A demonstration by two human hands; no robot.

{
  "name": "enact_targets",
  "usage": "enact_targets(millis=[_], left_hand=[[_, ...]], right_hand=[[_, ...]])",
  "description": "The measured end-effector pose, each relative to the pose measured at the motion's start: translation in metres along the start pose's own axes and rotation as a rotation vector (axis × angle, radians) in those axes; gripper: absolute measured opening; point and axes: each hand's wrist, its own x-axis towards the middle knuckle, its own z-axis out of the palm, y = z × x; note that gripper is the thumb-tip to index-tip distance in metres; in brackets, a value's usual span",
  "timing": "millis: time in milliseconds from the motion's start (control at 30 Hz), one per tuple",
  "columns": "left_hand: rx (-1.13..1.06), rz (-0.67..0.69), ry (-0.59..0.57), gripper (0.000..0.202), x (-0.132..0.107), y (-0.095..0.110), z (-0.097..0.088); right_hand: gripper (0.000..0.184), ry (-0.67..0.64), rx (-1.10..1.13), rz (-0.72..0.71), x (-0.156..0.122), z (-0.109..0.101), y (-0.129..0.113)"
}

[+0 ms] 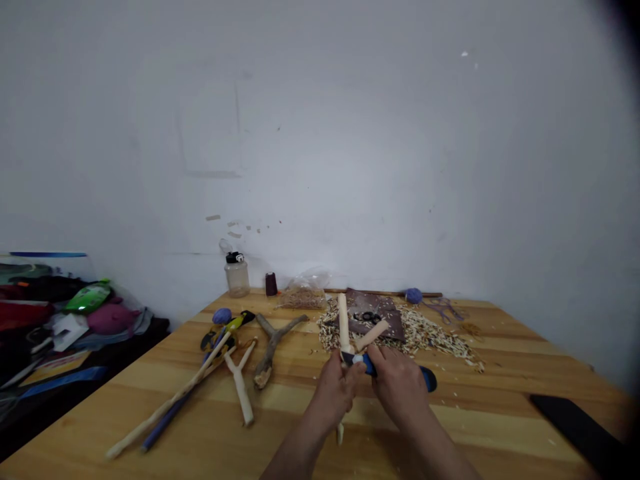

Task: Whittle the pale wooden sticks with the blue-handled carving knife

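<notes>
My left hand [336,389] is closed around the stem of a pale, peeled forked stick [344,323], whose two prongs point up and away from me. My right hand [400,385] grips a knife with a blue handle [429,379]; its blade end [354,359] rests against the stick at the fork. Both hands are held low over the wooden table [500,393], just in front of a heap of wood shavings [430,333].
To the left lie a peeled forked stick [241,377], a bark-covered forked branch [273,345], a long thin stick [170,401] and a yellow-handled tool [231,327]. A bottle [237,274], a dark spool [271,284] and a plastic bag [304,292] stand by the wall. A black object [575,427] lies right.
</notes>
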Motion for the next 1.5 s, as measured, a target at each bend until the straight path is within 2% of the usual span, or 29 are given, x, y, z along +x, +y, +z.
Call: enact_targets(millis=[133, 400, 600, 700, 800, 1000, 1167, 1367, 1500], left_hand=[[0.027, 0.053, -0.101, 0.046, 0.002, -0.004, -0.001], [0.03, 0.094, -0.108, 0.041, 0.005, -0.006, -0.002], [-0.03, 0.045, -0.065, 0.047, 0.003, 0.002, 0.0], [-0.24, -0.089, 0.0, 0.052, 0.004, 0.006, -0.001], [-0.412, -0.186, -0.003, 0.049, 0.005, 0.01, -0.004], [-0.394, -0.193, 0.023, 0.04, 0.005, 0.016, -0.008], [-0.523, -0.22, -0.08, 0.03, 0.005, 0.018, -0.009], [-0.553, -0.172, -0.11, 0.027, 0.003, 0.022, -0.009], [-0.398, -0.069, -0.11, 0.035, 0.001, 0.018, -0.008]], right_hand=[[0.026, -0.018, 0.022, -0.057, 0.001, -0.001, 0.005], [0.022, 0.013, 0.021, -0.039, 0.0, 0.003, 0.004], [0.019, -0.086, 0.047, 0.043, 0.003, 0.003, 0.006], [0.018, -0.141, 0.118, 0.201, 0.005, 0.005, 0.011], [0.019, -0.157, 0.233, 0.317, 0.006, 0.013, 0.017], [0.033, -0.072, 0.552, 0.369, 0.006, 0.028, 0.015], [0.04, 0.002, 0.713, 0.39, 0.007, 0.033, 0.015], [0.029, -0.046, 0.567, 0.309, 0.004, 0.022, 0.012], [0.018, -0.102, 0.372, 0.219, 0.002, 0.011, 0.008]])
